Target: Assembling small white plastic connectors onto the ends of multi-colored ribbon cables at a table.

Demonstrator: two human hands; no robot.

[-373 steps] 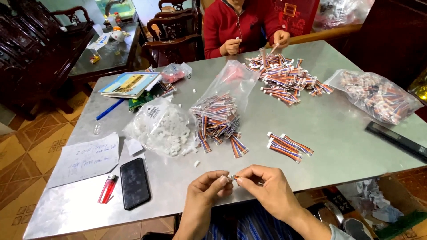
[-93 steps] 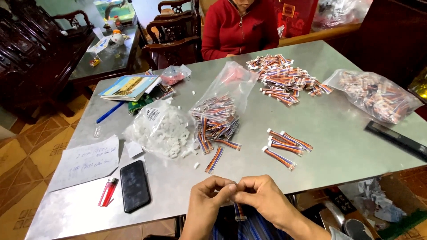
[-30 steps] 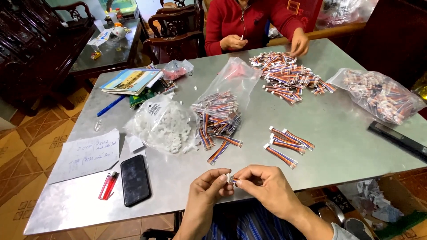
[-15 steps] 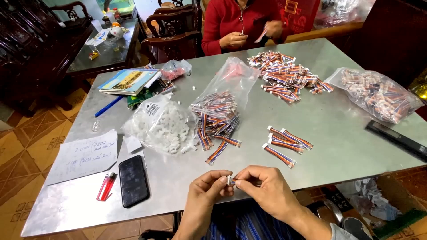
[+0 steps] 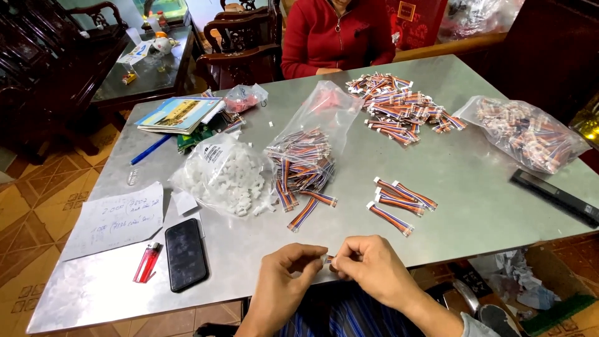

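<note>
At the near edge of the table [image 5: 449,181], the left hand [image 5: 284,281] and right hand [image 5: 368,268] meet fingertip to fingertip, both pinched on a small white connector [image 5: 327,259]. It sits between the two grips just above the table edge; it looks pale and tiny, mostly hidden by the fingers, so its long axis is hard to judge, though it seems to run left to right between the hands.

Left of the hands lie one black phone [image 5: 185,253], screen up, one red lighter [image 5: 147,262] beside it, and one written sheet of paper [image 5: 115,218].

Beyond the hands, four short striped ribbon cables [image 5: 399,203] with white ends lie loose, running roughly left to right, slightly slanted. Farther left, one clear bag of white connectors [image 5: 228,178] touches one open bag of striped cables [image 5: 309,156], with a few cables spilling out of its mouth.

Farther still lie one blue pen [image 5: 150,150], a stack of booklets [image 5: 181,113], a loose heap of cables [image 5: 402,109], too many to count, and one full bag of cables [image 5: 530,131] at the right, with a black bar [image 5: 552,196] near it. At the far edge sits a person in a red top [image 5: 337,34].
</note>
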